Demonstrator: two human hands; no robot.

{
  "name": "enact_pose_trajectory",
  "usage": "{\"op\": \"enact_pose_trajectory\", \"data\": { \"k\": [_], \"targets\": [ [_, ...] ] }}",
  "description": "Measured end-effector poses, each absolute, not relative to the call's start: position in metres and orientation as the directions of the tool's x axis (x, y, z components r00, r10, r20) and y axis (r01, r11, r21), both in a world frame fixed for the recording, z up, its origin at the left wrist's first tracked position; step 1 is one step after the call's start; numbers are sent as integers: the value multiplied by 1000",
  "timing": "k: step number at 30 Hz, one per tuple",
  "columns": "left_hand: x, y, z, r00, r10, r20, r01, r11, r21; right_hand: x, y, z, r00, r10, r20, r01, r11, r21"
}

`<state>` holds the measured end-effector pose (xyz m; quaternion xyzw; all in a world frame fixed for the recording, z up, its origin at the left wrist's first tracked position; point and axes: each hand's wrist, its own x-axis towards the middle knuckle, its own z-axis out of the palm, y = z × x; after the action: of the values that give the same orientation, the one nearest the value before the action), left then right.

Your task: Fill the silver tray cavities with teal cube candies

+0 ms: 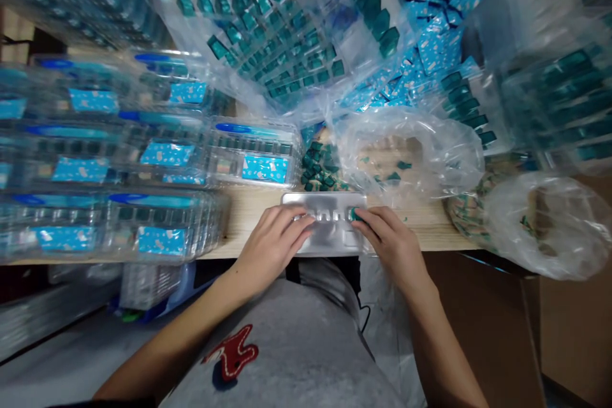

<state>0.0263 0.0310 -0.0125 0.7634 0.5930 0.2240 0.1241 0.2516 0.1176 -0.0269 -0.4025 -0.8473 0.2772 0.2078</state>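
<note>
In front of me a shiny clear plastic tray [326, 243] with a row of small moulded hollows lies at the table's front edge. My right hand [389, 233] pinches a small dark green plastic piece [354, 213] at the right end of that row. Over the left end rests my left hand [275, 236], its thumb and fingertips close together. Whatever is between those fingertips, if anything, is hidden. Just beyond the tray lies a heap of loose dark green pieces [319, 166].
Stacked clear packs with blue patterned sachets [265, 167] fill the left. At the back lie a bag of green pieces [287, 32] and a pile of blue sachets [435, 38]. Open plastic bags [449, 146] stand to the right on the wooden table [248, 204].
</note>
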Motion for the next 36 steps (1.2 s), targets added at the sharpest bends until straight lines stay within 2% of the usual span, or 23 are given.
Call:
{"op": "enact_pose_trajectory", "data": {
  "k": [9,12,15,17,20,24,27,32,36],
  "targets": [
    [22,31,-12,207,966,157,867,-255,428,253,123,-26,-591,806,45,628,494,-602],
    [24,31,-7,181,963,200,833,-258,489,256,122,-18,-532,843,75,597,437,-673],
    [33,34,3,141,969,203,717,-242,654,255,111,-1,-464,886,16,397,224,-890],
    [41,37,12,105,977,188,596,-213,774,250,100,13,-502,862,-66,208,46,-977],
    [51,42,25,78,977,201,447,-214,869,240,85,29,-538,837,-102,15,-111,-994],
    [53,47,39,153,958,243,426,-286,858,232,77,36,-539,828,-158,-128,-266,-956],
    [48,47,44,218,953,212,411,-286,866,229,78,37,-564,810,-159,-242,-346,-907],
    [48,46,44,126,982,142,285,-173,943,224,80,40,-547,822,-158,-237,-332,-913],
    [52,48,38,68,994,86,237,-100,966,226,79,35,-477,876,-74,-101,-139,-985]
  ]
}}
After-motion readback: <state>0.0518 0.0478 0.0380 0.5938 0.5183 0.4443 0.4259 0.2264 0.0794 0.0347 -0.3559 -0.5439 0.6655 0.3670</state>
